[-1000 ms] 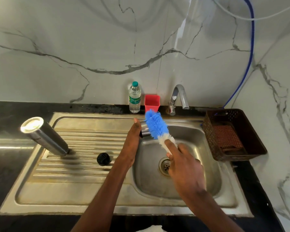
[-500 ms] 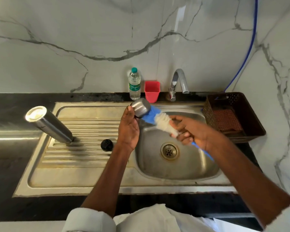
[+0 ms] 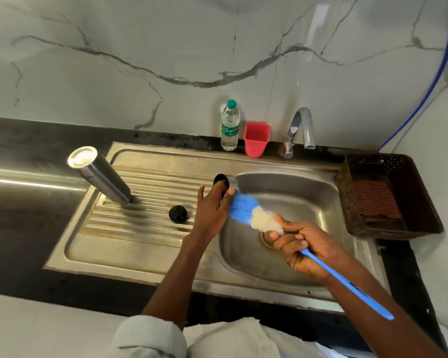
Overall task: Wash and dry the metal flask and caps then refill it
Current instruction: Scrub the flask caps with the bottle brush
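Note:
My left hand point(image 3: 212, 208) holds a small metal cap point(image 3: 221, 181) over the left edge of the sink basin, its dark opening turned up and to the left. In my right hand point(image 3: 304, 245) is a blue-handled bottle brush point(image 3: 246, 209), gripped just below its blue and white bristles; the bristles press against the cap and my left fingers. The metal flask point(image 3: 101, 177) stands upside down on the ribbed drainboard at the left. A small black cap point(image 3: 177, 214) lies on the drainboard near my left wrist.
A steel sink point(image 3: 295, 197) with a drain sits under my hands, a tap point(image 3: 301, 125) behind it. A plastic water bottle point(image 3: 229, 125) and a red cup point(image 3: 256, 139) stand at the back wall. A brown basket point(image 3: 388, 195) holding a cloth sits right of the sink.
The cap has turned in my left hand, its dark opening now facing up. The brush has slid down and left against it. My view has dropped closer to the sink.

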Available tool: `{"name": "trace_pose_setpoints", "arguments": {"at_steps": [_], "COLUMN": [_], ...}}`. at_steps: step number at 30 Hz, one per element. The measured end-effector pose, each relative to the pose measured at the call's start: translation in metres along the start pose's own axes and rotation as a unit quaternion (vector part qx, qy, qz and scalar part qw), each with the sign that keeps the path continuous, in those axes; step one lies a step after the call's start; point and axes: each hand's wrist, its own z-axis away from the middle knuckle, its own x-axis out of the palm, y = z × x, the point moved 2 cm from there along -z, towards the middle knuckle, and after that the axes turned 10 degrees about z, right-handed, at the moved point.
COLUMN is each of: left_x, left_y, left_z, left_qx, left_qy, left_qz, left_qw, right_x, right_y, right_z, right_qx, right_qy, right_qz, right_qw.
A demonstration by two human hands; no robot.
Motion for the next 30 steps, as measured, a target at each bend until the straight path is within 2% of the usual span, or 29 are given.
{"name": "trace_pose_setpoints", "arguments": {"at_steps": [4, 7, 8, 10, 12, 15, 16, 17, 19, 21, 24, 25, 27, 30], "left_x": [-0.014, -0.031, -0.038, -0.047, -0.057, -0.076, -0.082, -0.088, -0.103, -0.121, -0.143, -0.149, -0.156, -0.161], "left_y": [-0.002, -0.003, -0.002, 0.0, -0.002, -0.014, -0.018, -0.022, -0.036, -0.051, -0.065, -0.067, -0.073, -0.083], "left_z": [0.007, 0.018, 0.024, 0.034, 0.045, 0.058, 0.06, 0.061, 0.061, 0.062, 0.061, 0.058, 0.049, 0.027], "left_qx": [-0.047, -0.106, -0.128, -0.155, -0.167, -0.183, -0.194, -0.207, -0.213, -0.219, -0.224, -0.204, -0.16, -0.168], "left_qy": [0.115, 0.233, 0.257, 0.253, 0.242, 0.261, 0.27, 0.282, 0.304, 0.324, 0.308, 0.293, 0.263, 0.24], "left_qz": [0.089, 0.187, 0.255, 0.419, 0.569, 0.694, 0.706, 0.701, 0.668, 0.611, 0.42, 0.376, 0.312, 0.149], "left_qw": [0.988, 0.948, 0.923, 0.858, 0.768, 0.645, 0.626, 0.622, 0.645, 0.689, 0.824, 0.855, 0.899, 0.944], "right_x": [-0.007, -0.002, 0.0, 0.005, 0.009, 0.019, 0.022, 0.025, 0.033, 0.042, 0.055, 0.059, 0.066, 0.073], "right_y": [0.002, -0.002, -0.004, -0.006, -0.002, 0.011, 0.015, 0.018, 0.024, 0.027, 0.028, 0.029, 0.03, 0.032], "right_z": [0.008, 0.012, 0.013, 0.013, 0.006, -0.013, -0.02, -0.026, -0.037, -0.05, -0.063, -0.068, -0.077, -0.094], "right_qx": [0.028, -0.025, -0.049, -0.072, -0.069, -0.032, -0.02, -0.013, -0.019, -0.038, -0.075, -0.086, -0.1, -0.119], "right_qy": [0.012, 0.039, 0.052, 0.066, 0.059, 0.014, 0.009, 0.006, 0.021, 0.033, 0.062, 0.074, 0.093, 0.115], "right_qz": [0.057, 0.115, 0.133, 0.145, 0.15, 0.16, 0.163, 0.166, 0.171, 0.171, 0.199, 0.212, 0.242, 0.282], "right_qw": [0.998, 0.992, 0.989, 0.985, 0.985, 0.986, 0.986, 0.986, 0.985, 0.984, 0.975, 0.971, 0.961, 0.945]}}
